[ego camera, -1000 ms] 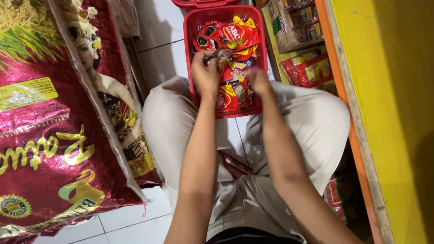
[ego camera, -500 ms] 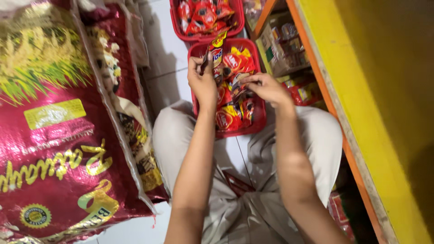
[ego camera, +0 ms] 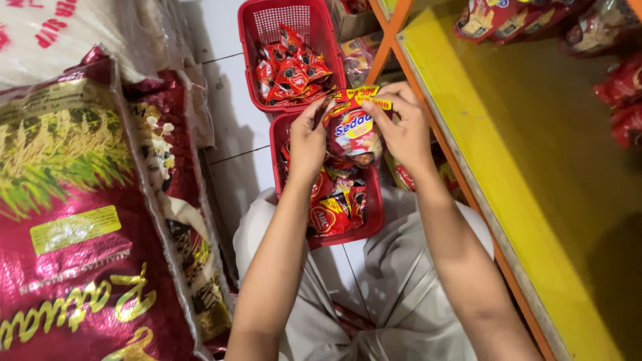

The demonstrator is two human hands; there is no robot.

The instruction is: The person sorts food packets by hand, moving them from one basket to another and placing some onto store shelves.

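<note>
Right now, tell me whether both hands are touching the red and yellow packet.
Touching. The head view shows the left hand and right hand pinching the red and yellow packet by its sides.

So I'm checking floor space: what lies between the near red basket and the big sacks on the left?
In the head view, only bare white floor tile lies between the near red basket and the red sacks; the person's knee edges in lower down.

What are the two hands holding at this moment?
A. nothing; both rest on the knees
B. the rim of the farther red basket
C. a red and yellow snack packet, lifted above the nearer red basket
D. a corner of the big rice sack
C: the left hand and the right hand pinch a red and yellow packet between them, above the nearer red basket.
</note>
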